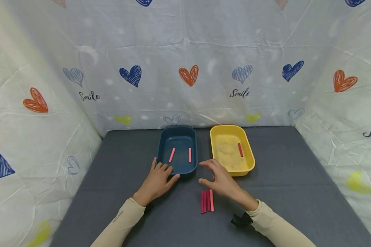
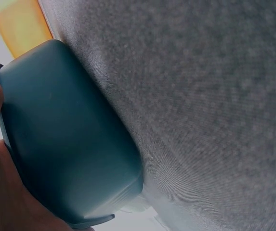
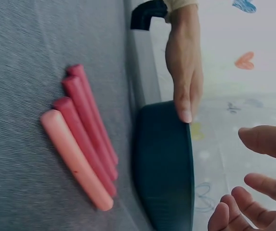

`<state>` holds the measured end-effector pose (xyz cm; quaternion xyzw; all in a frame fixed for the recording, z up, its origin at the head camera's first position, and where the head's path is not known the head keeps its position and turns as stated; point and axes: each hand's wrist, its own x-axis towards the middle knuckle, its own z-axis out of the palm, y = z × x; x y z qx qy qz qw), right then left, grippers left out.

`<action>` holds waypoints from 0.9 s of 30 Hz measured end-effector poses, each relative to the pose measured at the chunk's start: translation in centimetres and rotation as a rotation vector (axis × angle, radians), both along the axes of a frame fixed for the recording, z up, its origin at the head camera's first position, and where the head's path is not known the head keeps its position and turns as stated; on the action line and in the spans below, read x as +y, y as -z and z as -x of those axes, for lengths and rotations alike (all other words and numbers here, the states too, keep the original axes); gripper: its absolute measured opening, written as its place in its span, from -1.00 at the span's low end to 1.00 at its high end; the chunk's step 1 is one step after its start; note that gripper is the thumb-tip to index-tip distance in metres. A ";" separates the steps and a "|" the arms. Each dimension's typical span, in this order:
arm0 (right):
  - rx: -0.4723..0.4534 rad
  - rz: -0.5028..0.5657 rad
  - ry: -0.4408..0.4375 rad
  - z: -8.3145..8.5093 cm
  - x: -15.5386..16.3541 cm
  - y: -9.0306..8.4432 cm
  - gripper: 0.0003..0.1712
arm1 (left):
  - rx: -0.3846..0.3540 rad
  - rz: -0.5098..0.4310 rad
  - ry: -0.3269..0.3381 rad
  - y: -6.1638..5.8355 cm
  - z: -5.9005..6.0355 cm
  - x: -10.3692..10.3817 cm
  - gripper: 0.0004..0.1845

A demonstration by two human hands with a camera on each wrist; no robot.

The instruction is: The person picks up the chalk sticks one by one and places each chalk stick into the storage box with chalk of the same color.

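Sticks (image 1: pixel 206 200), four pink-red ones, lie side by side on the grey desk (image 1: pixel 296 192), just under my right hand (image 1: pixel 221 180), which hovers with fingers spread and holding nothing. Ahead I see a blue tray (image 1: pixel 177 168) with two sticks and a yellow tray (image 1: pixel 248 161) with one. My left hand (image 1: pixel 157 181) rests flat against the blue tray's near rim, fingers straight.

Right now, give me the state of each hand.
Left hand: open, fingers resting on the blue tray rim.
Right hand: open, holding nothing, above the sticks.
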<state>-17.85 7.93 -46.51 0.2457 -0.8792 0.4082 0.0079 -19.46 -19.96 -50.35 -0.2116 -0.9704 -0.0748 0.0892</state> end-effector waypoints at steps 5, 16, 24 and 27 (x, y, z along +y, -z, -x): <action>-0.020 -0.003 -0.007 -0.8 0.6 0.6 -0.39 | 0.004 0.000 0.008 0.1 0.0 0.0 -0.52; -0.065 -0.019 -0.042 -2.0 1.9 1.9 -0.31 | 0.017 -0.012 0.026 0.1 0.1 -0.2 -0.54; -0.080 -0.089 -0.032 -2.6 2.8 3.2 -0.28 | -0.006 -0.013 0.021 0.1 0.1 -0.1 -0.54; -0.112 -0.110 -0.021 -2.8 3.0 3.6 -0.25 | -0.012 -0.016 0.018 0.0 0.0 -0.1 -0.54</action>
